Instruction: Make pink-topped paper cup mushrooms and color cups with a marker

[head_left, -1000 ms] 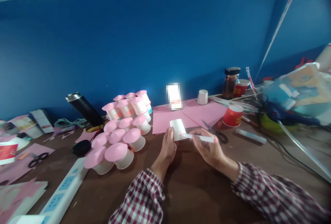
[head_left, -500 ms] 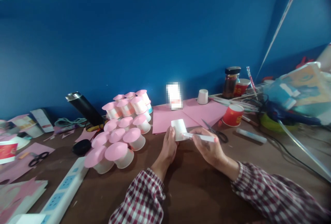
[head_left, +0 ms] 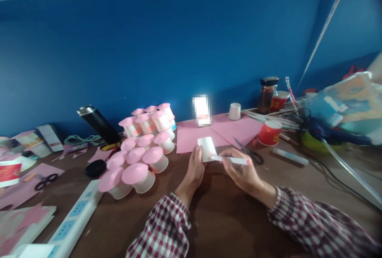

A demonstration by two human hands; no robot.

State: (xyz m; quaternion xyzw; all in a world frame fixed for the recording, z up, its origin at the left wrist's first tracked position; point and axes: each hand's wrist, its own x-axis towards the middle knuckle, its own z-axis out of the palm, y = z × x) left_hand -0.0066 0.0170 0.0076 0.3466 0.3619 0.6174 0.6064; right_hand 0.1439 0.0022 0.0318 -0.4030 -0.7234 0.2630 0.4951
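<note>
a brown table [head_left: 232, 218] is crowded from end to end. at far right, a plastic bag [head_left: 350, 91] is stuffed with items that cannot be made out. to the left, rows of paper cups [head_left: 136, 156] are topped with pink cones, their insides hidden. behind them a black flask [head_left: 100, 125] is tilted, its silver lid shut. a white paper cup [head_left: 205, 148] is gripped in the left hand [head_left: 195, 166], its side wrapped by the fingers and its inside out of view. the right hand [head_left: 243, 172] is held just beside it. a glass jar [head_left: 266, 97] is capped, dark contents showing within; what is held by the nearby red cup [head_left: 269, 134] cannot be told. a white marker [head_left: 235, 160] is pinched by the right fingers, its tip set against the white wall slightly lower than half a second ago; the rows are left unmoved.
</note>
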